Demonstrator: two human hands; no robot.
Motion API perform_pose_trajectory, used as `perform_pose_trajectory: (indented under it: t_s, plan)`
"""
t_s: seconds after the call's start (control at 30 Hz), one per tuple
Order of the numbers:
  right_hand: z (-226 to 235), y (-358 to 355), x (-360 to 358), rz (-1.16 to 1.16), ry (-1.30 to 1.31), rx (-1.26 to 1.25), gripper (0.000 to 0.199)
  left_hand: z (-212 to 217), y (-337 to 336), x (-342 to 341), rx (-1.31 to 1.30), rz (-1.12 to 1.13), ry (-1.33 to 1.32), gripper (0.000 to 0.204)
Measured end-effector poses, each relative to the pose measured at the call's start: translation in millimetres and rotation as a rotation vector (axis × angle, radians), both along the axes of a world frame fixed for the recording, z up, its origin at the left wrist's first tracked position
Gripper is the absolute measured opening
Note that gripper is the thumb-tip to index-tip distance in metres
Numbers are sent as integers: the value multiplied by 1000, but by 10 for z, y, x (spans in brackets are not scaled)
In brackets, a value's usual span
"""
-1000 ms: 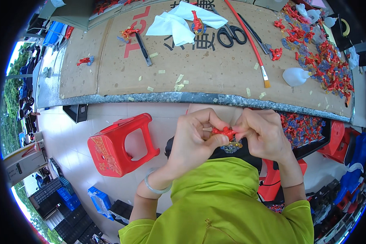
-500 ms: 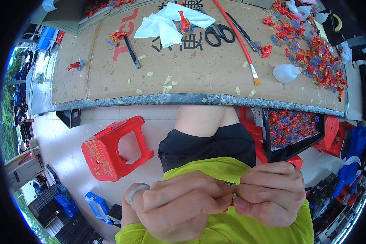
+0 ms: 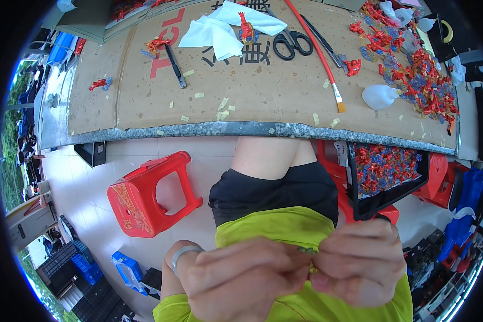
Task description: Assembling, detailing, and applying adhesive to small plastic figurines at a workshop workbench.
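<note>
Both of my hands are raised in front of the yellow-green shirt [image 3: 276, 228], with fingertips meeting. My left hand [image 3: 241, 276], a pale band [image 3: 185, 252] at its wrist, is closed in a pinch. Facing it, my right hand [image 3: 362, 260] is closed too, thumb and forefinger pressed together. Between the fingertips shows a tiny greenish-yellow spot. What they hold is almost wholly covered by the fingers and blurred, so I cannot make it out. On the cardboard-covered table [image 3: 145, 107] beyond, a small red figure [image 3: 246, 28] stands by a white cloth [image 3: 212, 36].
Black scissors [image 3: 292, 44], a red-handled brush [image 3: 327, 70], two cutter knives and a white squeeze bottle [image 3: 380, 96] lie on the cardboard. A heap of red figures [image 3: 424, 80] covers its right end. Below are a black crate [image 3: 386, 169] of figures and a red stool [image 3: 155, 196].
My hands have shifted slightly downward and are now more blurred, still pinching together. The red bit seen under the left fingers before is now hidden. The view has moved a little.
</note>
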State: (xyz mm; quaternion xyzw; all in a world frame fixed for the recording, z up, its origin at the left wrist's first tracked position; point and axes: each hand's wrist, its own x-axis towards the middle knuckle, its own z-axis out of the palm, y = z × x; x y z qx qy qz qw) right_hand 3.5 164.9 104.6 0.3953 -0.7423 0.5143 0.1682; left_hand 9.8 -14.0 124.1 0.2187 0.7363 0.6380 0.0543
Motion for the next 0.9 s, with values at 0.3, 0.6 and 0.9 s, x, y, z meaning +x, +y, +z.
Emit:
perform_pose_trajectory:
  t_s: [0.3, 0.6, 0.9]
  plan:
    - [-824, 136, -355, -79, -566, 77, 13, -823, 51, -417, 115, 66, -721, 15]
    - [-978, 115, -372, -58, -689, 51, 13, -1089, 15, -458, 147, 29, -751, 17]
    - [-959, 100, -378, -49, -678, 45, 14, -1105, -4, -457, 205, 14, -794, 18]
